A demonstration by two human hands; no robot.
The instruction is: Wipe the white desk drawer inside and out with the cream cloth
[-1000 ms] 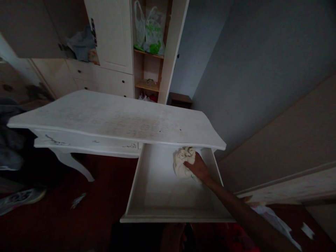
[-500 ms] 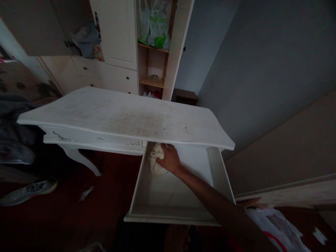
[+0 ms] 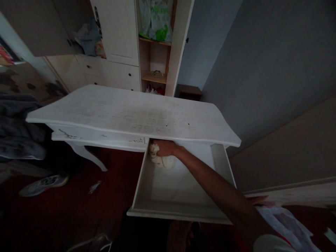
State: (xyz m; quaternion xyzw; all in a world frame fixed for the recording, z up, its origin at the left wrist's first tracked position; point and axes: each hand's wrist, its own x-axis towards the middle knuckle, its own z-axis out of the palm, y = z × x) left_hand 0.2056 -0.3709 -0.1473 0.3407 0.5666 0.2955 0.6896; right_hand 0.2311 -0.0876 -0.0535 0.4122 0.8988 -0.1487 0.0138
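My right hand (image 3: 165, 147) reaches into the pulled-out drawer (image 3: 181, 214) of a white desk. Its fingers are closed on a cream-coloured cloth (image 3: 164, 161), pressed into the back left corner of the drawer. The cloth is bunched up, and part of it spreads over the drawer floor under my wrist. The desk top hides the very back of the drawer. Below the drawer's front edge, in shadow, shows what looks like my left hand (image 3: 180, 235); its fingers are too dark to read.
The desk top (image 3: 112, 105) carries dark smudges. Behind it stands a wardrobe with an open door (image 3: 181, 49) and plastic bags (image 3: 157, 21) on a shelf. A shoe (image 3: 44, 185) lies on the red floor at left, and a white plastic bag (image 3: 283, 220) sits at lower right.
My right hand has pushed farther toward the drawer's back left corner with the cloth, which now spreads more to the right. The view has shifted slightly.
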